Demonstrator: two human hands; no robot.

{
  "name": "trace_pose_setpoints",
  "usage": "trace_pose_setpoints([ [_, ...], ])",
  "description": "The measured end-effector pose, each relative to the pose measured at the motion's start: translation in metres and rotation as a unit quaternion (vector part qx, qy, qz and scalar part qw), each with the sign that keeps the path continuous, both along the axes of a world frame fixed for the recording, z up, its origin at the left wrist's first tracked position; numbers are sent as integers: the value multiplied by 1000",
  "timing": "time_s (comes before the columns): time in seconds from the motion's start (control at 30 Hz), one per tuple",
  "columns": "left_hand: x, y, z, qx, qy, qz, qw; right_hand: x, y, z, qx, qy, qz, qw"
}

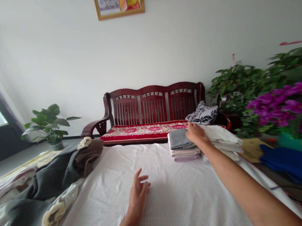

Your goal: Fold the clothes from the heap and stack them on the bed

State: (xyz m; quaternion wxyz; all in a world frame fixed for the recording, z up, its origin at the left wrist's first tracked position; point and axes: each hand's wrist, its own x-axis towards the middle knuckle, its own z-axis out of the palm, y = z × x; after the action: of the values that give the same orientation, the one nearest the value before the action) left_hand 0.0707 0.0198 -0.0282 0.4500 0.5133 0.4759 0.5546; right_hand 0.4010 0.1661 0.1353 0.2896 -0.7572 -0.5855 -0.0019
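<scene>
My left hand (139,190) is over the white sheet (123,167), fingers spread and nothing in them. Farther off on the right, my right hand (195,134) has its bent fingers at the right edge of a grey folded garment (178,139). That garment lies on top of a stack of folded light-coloured clothes (185,154). Close beside it, to the right of my right hand, stands a second stack of folded white clothes (220,136). My wrist and hand hide part of both stacks.
A loose heap of dark grey clothes (55,170) lies along the left side. Behind the sheet stands a dark red wooden bench (152,108) with a patterned cushion (202,114). Purple flowers (283,104) and blue cloth (288,162) are on the right.
</scene>
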Motion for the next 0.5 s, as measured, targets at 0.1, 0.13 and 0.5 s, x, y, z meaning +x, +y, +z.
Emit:
trace_pose_setpoints([
  [0.1, 0, -1, 2, 4, 8, 0, 1000, -16, -1, -1, 19, -65, 67, 995],
  [0.13, 0, -2, 2, 6, 11, 0, 1000, -19, 0, -3, 16, -81, 86, 993],
  [0.5, 0, -2, 0, 11, 62, -12, 998, 1, 5, -65, -88, -96, 68, 989],
])
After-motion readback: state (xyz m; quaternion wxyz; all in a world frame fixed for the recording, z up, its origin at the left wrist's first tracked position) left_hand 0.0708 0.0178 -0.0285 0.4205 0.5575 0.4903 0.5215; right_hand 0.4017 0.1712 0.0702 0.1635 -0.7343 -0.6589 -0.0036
